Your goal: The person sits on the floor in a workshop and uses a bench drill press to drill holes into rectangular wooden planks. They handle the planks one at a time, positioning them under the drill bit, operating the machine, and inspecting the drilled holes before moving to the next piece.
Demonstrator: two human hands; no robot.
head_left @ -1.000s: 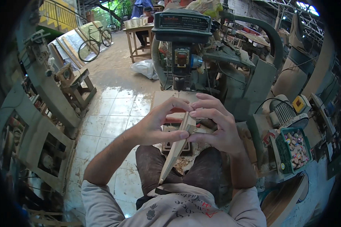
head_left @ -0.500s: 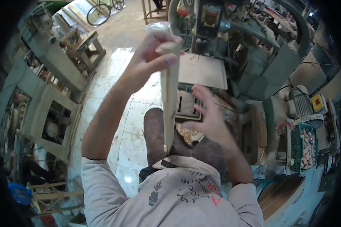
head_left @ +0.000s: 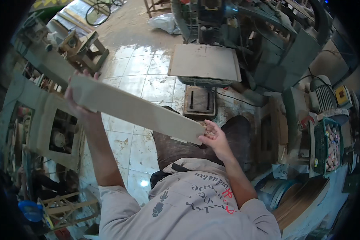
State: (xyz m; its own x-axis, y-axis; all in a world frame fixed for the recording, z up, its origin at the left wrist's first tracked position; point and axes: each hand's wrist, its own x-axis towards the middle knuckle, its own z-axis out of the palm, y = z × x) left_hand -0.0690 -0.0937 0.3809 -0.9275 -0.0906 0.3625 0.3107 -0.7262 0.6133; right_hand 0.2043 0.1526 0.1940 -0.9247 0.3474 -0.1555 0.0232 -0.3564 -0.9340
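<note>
Because the board (head_left: pixel 140 111) is long, each end seems to need support: the left hand (head_left: pixel 81 110) grips one from beneath, the right hand (head_left: pixel 215 138) holds the other between thumb and fingers. The board slants between them; a basket (head_left: pixel 319 149) stands well right of both.

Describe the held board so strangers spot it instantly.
Find the wide, pale panel, top centre. Below and left of it, a long board slants between the left hand and the right hand. Unlike the panel, it is narrow and handheld.
</note>
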